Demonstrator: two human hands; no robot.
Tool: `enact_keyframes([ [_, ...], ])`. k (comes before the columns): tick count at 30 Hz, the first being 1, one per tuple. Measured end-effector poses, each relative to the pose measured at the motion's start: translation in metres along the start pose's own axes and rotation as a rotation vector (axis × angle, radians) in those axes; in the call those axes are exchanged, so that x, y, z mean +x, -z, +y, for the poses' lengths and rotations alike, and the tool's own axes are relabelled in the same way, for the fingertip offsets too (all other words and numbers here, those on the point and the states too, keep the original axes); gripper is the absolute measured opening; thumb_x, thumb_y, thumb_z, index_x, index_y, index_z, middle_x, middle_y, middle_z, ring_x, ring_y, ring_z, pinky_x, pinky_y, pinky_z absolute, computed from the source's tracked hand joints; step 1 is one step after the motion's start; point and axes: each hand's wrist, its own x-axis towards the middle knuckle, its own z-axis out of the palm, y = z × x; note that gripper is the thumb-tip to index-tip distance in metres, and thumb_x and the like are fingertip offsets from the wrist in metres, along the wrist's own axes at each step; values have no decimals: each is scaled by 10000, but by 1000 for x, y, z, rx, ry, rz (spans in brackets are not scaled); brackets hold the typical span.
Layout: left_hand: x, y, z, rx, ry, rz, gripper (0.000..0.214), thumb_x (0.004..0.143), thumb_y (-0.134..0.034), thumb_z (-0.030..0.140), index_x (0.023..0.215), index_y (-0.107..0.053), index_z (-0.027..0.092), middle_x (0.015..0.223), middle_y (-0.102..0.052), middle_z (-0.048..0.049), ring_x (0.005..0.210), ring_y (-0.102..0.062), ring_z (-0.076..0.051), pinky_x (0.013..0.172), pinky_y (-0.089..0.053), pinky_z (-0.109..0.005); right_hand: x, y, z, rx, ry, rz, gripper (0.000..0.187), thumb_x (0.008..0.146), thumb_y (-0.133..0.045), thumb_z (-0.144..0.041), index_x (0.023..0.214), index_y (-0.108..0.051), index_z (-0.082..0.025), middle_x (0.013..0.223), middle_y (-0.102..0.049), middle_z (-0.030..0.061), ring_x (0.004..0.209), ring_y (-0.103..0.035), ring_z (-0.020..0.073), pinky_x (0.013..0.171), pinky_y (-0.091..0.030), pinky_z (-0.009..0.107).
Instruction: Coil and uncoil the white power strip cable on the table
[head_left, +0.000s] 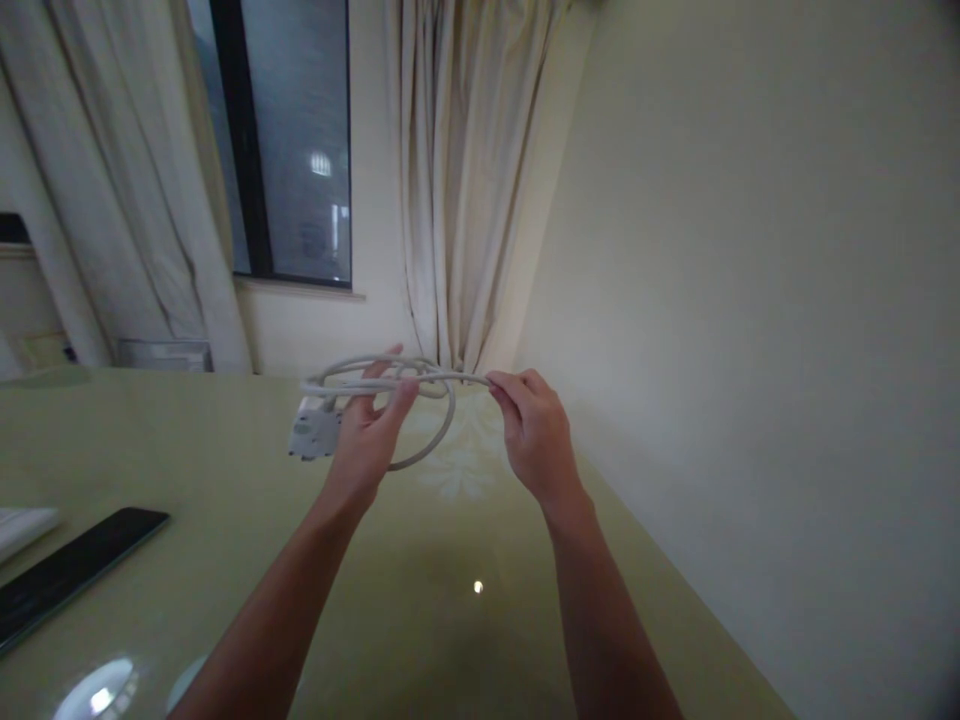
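Note:
Loops of a pale grey-white power cord [442, 432] hang in the air above the table, gathered in my left hand [369, 420], whose thumb and fingers close round them. Beside that hand, on its left, is the white end block of a power strip [313, 430]; part of it is hidden behind the hand. My right hand [531, 425] pinches a stretch of the same cord between thumb and fingers, and that stretch runs roughly level across to the left hand.
On the left of the glossy yellow-green table [450, 620] lie a dark phone [75, 570] and a white object [24, 528], partly out of frame. A plain wall [750, 300] borders the right side. Curtains [465, 180] and a window [296, 140] stand behind.

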Motion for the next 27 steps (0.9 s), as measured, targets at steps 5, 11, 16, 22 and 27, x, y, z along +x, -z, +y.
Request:
enact_keyframes([
  [5,-6,-10,4,2,-83,-65,539,958,-692,529,1401,-680,221,1333,-737,-106,1152,-709,-259,930,-621,-370,-2,-8,-17,-69,163,-57,278,1110,-527,-277,1219,-782,-254,964,-674,78,882,-605,220,824,-456,357],
  [11,-12,-24,2,49,-90,-252,502,1022,-560,549,1363,-698,208,1293,-764,-132,1223,-702,-290,975,-608,-405,-2,-1,-19,-101,242,-109,292,1114,-528,-282,1287,-763,-277,1003,-691,75,941,-621,216,866,-460,360],
  [16,-16,-30,4,136,-25,-354,470,1022,-517,546,1174,-777,185,1201,-795,-128,1286,-669,-328,1115,-515,-473,0,7,-11,-9,174,-229,294,1090,-558,-239,1299,-765,-247,1053,-701,81,975,-645,219,892,-489,355],
  [22,-16,-22,3,368,-8,-588,369,984,-488,407,971,-807,223,1019,-825,-71,1047,-745,-301,964,-548,-415,-1,8,-5,140,47,-327,326,1027,-563,-130,1259,-780,-201,1067,-719,86,935,-674,195,883,-516,321],
  [27,-13,-14,1,926,30,-529,404,980,-451,372,925,-821,219,978,-824,-157,980,-771,-366,874,-535,-447,-4,6,-6,118,64,-383,350,1059,-536,-137,1282,-788,-235,1017,-715,77,908,-667,189,854,-503,308],
])
